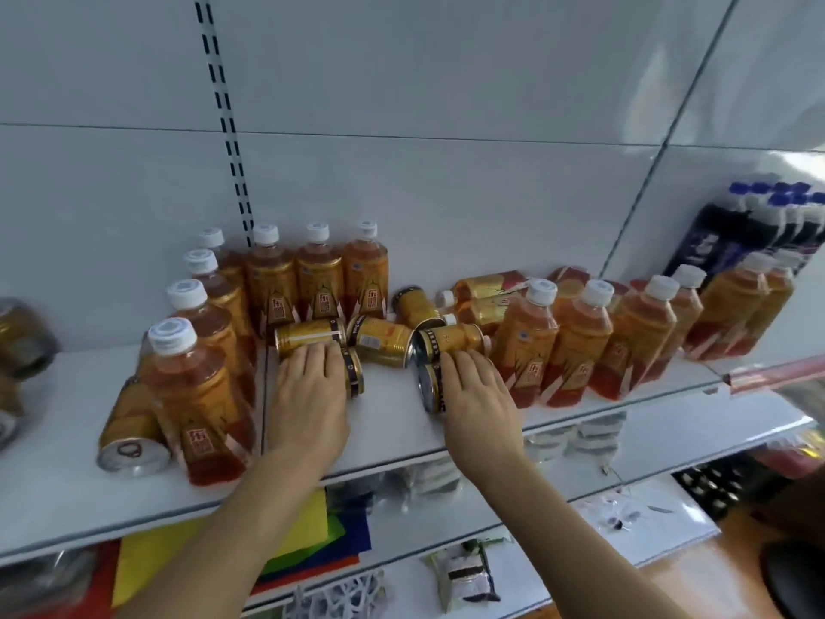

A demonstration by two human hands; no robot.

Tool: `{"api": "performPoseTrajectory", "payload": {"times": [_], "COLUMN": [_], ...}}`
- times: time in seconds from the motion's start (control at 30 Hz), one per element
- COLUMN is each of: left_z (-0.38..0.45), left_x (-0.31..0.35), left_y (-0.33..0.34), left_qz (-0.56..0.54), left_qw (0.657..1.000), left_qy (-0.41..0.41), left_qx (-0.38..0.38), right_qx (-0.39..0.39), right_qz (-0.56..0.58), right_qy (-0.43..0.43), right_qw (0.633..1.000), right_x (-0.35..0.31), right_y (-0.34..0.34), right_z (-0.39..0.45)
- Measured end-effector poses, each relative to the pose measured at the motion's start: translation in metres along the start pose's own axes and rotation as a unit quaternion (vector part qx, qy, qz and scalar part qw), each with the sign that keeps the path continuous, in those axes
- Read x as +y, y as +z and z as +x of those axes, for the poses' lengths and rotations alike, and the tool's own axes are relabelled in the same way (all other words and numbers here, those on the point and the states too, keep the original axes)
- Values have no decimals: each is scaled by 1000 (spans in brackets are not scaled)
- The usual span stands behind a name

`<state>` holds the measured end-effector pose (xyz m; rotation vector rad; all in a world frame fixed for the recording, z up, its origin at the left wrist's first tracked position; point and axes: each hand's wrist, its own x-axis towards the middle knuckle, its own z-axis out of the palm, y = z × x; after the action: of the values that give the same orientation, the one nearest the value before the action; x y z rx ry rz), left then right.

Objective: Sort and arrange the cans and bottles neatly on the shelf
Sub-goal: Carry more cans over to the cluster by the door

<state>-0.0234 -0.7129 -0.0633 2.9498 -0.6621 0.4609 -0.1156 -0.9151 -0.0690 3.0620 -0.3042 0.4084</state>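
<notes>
Several gold cans lie on their sides in the middle of the white shelf. My left hand lies over one lying can, with another can just past the fingertips. My right hand covers a second lying can, below a further can. Whether the fingers curl round the cans is hidden. Upright orange bottles with white caps stand at the left and in a row at the right. A few bottles lie flat at the back.
A gold can lies on its side at the shelf's left front, beside the nearest bottle. More cans show blurred at the far left. Dark bottles with blue caps stand at the far right. Lower shelves hold coloured sheets and packets.
</notes>
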Motion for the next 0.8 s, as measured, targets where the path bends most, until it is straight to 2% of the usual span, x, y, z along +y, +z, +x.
{"api": "performPoseTrajectory", "payload": {"times": [0.13, 0.23, 0.33, 0.5, 0.63, 0.73, 0.8], "left_z": [-9, -14, -17, -24, -26, -26, -27], "left_x": [-4, -15, -21, -17, -9, -10, -13], "left_y": [-4, -4, -3, -15, -26, -27, -24], "left_qz": [26, 7, -33, -173, -305, -374, -381], "left_qw": [1000, 999, 999, 984, 946, 918, 916], "left_qy": [-9, -30, -21, -42, -77, -104, -104], "left_qx": [-6, -38, -32, 13, 78, 81, 66], "right_qx": [49, 25, -6, -7, 22, 32, 32], "right_qz": [55, 78, 79, 151, 264, 319, 348], "right_qy": [-66, -76, -68, -64, -11, 10, 25], "right_qw": [995, 994, 995, 986, 964, 947, 937], "right_x": [3, -4, -6, 7, 9, 4, 0], "right_y": [-2, -1, 3, -1, -8, -8, -8], "right_z": [6, 5, 0, 0, 2, 2, 4]}}
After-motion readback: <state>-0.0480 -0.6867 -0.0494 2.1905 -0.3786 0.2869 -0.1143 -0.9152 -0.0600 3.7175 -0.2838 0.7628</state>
